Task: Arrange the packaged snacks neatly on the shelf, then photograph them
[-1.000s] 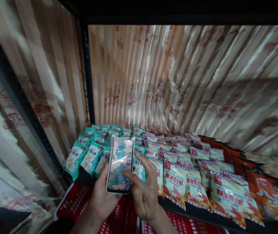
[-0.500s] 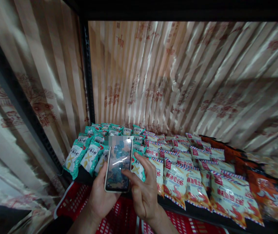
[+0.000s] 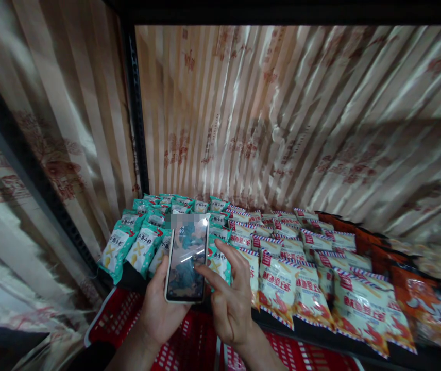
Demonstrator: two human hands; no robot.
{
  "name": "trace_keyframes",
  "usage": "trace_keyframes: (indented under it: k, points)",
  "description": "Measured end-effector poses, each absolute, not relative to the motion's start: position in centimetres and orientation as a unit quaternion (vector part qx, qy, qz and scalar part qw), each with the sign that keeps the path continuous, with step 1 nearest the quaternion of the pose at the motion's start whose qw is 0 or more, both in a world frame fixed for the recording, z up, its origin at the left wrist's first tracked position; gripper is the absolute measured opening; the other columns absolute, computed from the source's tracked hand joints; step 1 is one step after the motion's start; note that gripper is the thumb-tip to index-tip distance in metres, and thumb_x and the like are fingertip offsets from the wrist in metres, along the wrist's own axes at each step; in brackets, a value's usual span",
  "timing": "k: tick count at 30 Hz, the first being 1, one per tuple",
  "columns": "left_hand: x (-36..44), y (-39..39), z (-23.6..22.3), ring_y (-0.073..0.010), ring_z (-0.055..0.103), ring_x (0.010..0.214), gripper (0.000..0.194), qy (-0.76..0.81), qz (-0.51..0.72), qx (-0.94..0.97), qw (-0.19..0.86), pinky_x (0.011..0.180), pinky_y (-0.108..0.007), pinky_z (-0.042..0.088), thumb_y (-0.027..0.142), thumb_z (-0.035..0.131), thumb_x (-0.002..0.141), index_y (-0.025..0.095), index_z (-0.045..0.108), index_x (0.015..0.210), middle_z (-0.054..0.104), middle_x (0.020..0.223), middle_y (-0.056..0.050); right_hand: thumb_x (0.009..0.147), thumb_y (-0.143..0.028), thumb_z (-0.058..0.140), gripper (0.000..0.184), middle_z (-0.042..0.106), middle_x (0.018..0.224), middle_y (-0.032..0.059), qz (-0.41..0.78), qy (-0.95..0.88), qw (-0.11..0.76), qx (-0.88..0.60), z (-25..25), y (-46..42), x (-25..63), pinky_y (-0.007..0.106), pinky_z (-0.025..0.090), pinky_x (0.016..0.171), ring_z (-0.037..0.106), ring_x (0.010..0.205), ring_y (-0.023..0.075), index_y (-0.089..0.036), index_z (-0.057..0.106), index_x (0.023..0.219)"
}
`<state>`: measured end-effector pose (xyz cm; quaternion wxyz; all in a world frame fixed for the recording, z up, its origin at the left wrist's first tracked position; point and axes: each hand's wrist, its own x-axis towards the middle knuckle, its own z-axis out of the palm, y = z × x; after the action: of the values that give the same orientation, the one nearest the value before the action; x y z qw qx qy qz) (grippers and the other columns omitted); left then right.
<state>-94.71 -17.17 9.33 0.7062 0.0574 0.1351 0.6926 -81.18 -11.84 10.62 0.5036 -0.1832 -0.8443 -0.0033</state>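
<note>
A smartphone [image 3: 187, 263] in a pale case is held upright by my left hand [image 3: 162, 304], which grips its lower left side. Its screen is lit, showing a bluish picture with reflections; a blurred patch covers the top. My right hand [image 3: 231, 299] is at the phone's right side with its index finger stretched onto the screen. The other visible fingers are apart and hold nothing. Behind the phone are several teal-and-white snack bags [image 3: 140, 248], partly hidden by it. White snack bags with red lettering [image 3: 276, 281] lie just right of my right hand.
The bags stand in rows on a black shelf [image 3: 313, 335]. Orange bags [image 3: 423, 296] are at the right. Red plastic baskets [image 3: 118, 314] lie below the shelf's front edge. A dark metal post [image 3: 137, 118] rises at the back corner, before a striped, printed curtain [image 3: 213, 103].
The view has shifted very slightly, so the post sits a little farther left. Both hands and the phone keep nearly the same pose, with the index finger still at the screen.
</note>
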Motion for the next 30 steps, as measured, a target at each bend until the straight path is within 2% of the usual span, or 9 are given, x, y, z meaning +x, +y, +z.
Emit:
trace_keyframes:
  k: [5, 8, 16, 30]
  points:
    - [-94.9, -17.1, 8.9, -0.0238, 0.062, 0.102, 0.042, 0.103, 0.691, 0.089, 0.710, 0.098, -0.041, 0.040, 0.042, 0.039, 0.093, 0.016, 0.065, 0.111, 0.068, 0.110, -0.009, 0.094, -0.031, 0.025, 0.041, 0.036, 0.141, 0.0073, 0.025, -0.822, 0.513, -0.246, 10.5, -11.6, -81.2, 0.051, 0.033, 0.099, 0.036, 0.127, 0.0265, -0.023, 0.054, 0.121]
    - [-95.0, -17.0, 8.7, -0.0261, 0.062, 0.102, 0.043, 0.102, 0.692, 0.101, 0.707, 0.098, -0.044, 0.040, 0.044, 0.038, 0.093, 0.016, 0.064, 0.113, 0.068, 0.110, -0.009, 0.095, -0.030, 0.025, 0.041, 0.044, 0.136, 0.0079, 0.069, -0.812, 0.505, -0.285, 10.1, -11.4, -81.6, 0.050, 0.034, 0.100, 0.039, 0.126, 0.0245, -0.024, 0.047, 0.129]
    - [-95.2, -17.0, 8.9, -0.0272, 0.061, 0.102, 0.045, 0.110, 0.693, 0.095, 0.706, 0.096, -0.044, 0.041, 0.047, 0.040, 0.091, 0.014, 0.065, 0.110, 0.070, 0.102, -0.011, 0.097, -0.030, 0.026, 0.038, 0.058, 0.123, 0.0046, 0.202, -0.798, 0.484, -0.296, 9.4, -11.5, -82.1, 0.041, 0.043, 0.097, 0.050, 0.117, 0.0179, -0.025, 0.051, 0.125]
    - [-95.3, -17.0, 9.0, -0.0252, 0.065, 0.092, 0.045, 0.112, 0.708, 0.092, 0.691, 0.095, -0.045, 0.040, 0.046, 0.038, 0.092, 0.015, 0.066, 0.109, 0.071, 0.101, -0.010, 0.096, -0.030, 0.029, 0.039, 0.062, 0.120, 0.0067, 0.168, -0.807, 0.497, -0.270, 9.2, -11.5, -82.3, 0.042, 0.047, 0.092, 0.055, 0.112, 0.0195, -0.023, 0.053, 0.126]
